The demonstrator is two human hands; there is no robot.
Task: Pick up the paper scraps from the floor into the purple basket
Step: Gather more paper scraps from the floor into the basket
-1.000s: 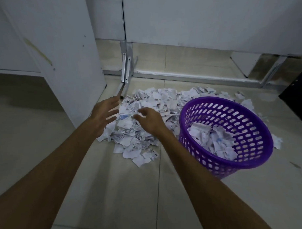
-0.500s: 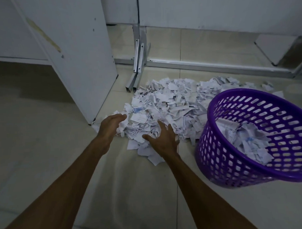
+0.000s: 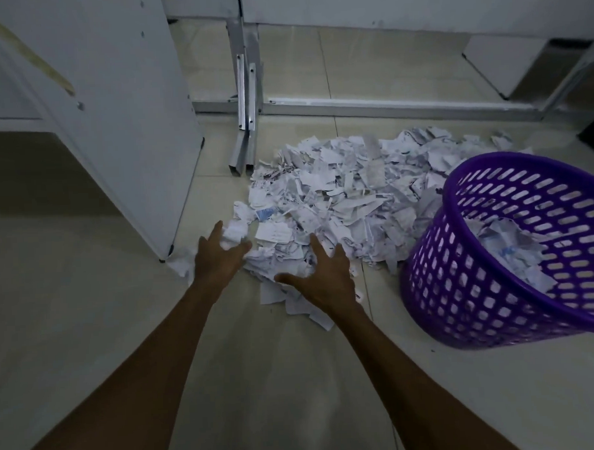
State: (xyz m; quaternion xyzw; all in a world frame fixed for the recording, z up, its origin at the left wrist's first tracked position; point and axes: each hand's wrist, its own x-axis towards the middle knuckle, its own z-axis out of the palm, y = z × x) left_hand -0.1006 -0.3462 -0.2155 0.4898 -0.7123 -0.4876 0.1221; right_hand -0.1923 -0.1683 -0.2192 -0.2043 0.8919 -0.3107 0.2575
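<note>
Left hand [image 3: 219,258] opened since before, right hand [image 3: 324,277] spread, both on paper scraps [image 3: 338,196]; print unreadable

Dim, bluish light, soft shadows, wide-angle bending at the edges.

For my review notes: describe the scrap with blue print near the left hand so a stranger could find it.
Start at the purple basket on the right, then cross the paper scraps pile to its left edge. Just beyond the left hand lies the blue-printed scrap, the only one there with a bright blue patch.
</note>
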